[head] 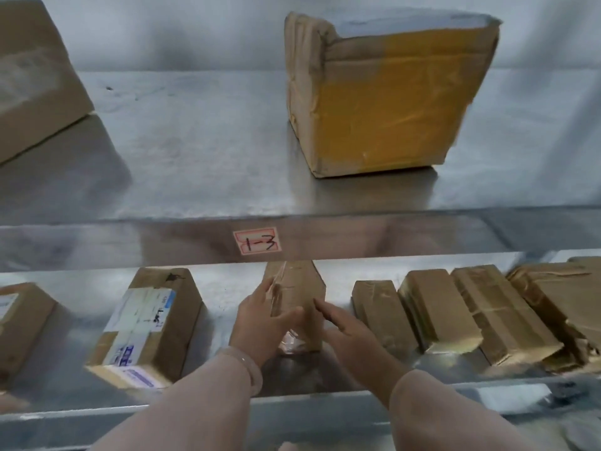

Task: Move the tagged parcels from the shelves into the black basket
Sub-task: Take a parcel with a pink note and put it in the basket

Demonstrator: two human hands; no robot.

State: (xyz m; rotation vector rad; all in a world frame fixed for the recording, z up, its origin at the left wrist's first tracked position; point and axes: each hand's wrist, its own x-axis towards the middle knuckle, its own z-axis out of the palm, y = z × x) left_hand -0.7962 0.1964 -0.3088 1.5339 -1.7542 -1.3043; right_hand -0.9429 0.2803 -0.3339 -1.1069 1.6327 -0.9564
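Observation:
A narrow brown taped parcel (297,284) stands on the lower metal shelf (224,323), under the shelf edge tag "1-3" (257,241). My left hand (260,323) holds its left side, fingers up along the edge and thumb across the front. My right hand (344,327) lies against its right side with straight fingers. The parcel's lower front is partly hidden by my hands. To the left sits a brown parcel with white printed labels (143,323). The black basket is out of view.
Several brown taped parcels (435,314) lie side by side at the right of the lower shelf, and another (19,320) at the far left. On the upper shelf (195,151) stand a yellow-fronted box (387,96) and a large brown box (35,73).

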